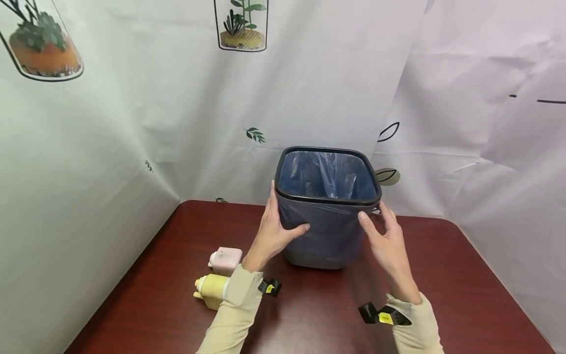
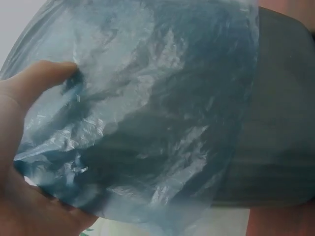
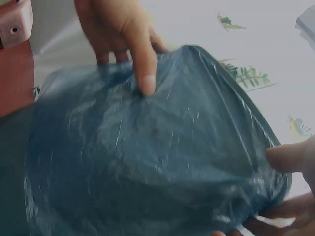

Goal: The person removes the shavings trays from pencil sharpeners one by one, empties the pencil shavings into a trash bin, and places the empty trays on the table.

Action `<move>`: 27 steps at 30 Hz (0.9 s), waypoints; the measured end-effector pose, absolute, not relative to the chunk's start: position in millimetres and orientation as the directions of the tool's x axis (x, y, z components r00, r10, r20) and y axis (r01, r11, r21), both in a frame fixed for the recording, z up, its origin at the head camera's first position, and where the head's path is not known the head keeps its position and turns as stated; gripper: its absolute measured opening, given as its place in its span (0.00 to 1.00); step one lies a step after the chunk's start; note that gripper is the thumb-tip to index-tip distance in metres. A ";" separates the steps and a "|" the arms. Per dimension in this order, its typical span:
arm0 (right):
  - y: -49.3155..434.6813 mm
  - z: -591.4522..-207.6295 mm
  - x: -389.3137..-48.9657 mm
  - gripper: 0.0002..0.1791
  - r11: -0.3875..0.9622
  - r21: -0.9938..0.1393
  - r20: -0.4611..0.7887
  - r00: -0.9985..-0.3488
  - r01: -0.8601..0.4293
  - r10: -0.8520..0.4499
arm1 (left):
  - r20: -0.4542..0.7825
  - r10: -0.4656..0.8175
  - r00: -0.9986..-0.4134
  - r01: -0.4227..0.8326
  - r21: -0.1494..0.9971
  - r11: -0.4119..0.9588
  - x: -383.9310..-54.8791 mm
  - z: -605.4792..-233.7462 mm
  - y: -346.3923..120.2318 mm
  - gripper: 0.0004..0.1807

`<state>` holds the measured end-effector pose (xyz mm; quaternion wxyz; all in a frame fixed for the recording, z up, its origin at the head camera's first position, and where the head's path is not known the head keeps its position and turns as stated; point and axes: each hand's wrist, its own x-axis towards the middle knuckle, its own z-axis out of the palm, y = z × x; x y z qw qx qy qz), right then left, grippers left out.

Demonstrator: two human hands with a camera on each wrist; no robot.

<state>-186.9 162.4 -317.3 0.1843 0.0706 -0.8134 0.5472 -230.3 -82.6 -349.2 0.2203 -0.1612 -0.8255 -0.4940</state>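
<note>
At the left side of the bin (image 1: 325, 241), the left hand (image 1: 276, 233) is placed, its thumb spread over the front wall and its fingers along the side, so that the wall is clasped between them. At the bin's right front corner, just below the black rim (image 1: 327, 200), the wall is likewise gripped by the right hand (image 1: 389, 246), with thumb and fingers on either side of the corner. The bin is seen upright over the red-brown table (image 1: 318, 319); whether its base is rested there cannot be told. Its inside is lined, and its upper outer wall covered, by a translucent bluish bag (image 2: 147, 98); the lower wall is left bare. Left of the bin, a pink container (image 1: 226, 260) and a yellow container (image 1: 212, 287) are placed, the latter partly hidden by the left sleeve (image 1: 234, 309). Behind the bin, a plant-printed white cloth (image 1: 177, 108) is hung.
</note>
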 end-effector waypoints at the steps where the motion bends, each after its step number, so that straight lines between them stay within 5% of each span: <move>1: 162.0 -318.3 -188.1 0.34 0.385 -0.863 0.382 -0.921 -0.327 0.076 | 0.521 0.049 -0.852 0.481 0.744 0.463 -229.8 -349.3 -84.0 0.68; 27: 168.2 -325.4 -191.9 0.35 0.317 -0.904 0.303 -0.953 -0.287 0.001 | 0.425 0.038 -0.904 0.396 0.800 0.450 -218.5 -367.4 -83.6 0.60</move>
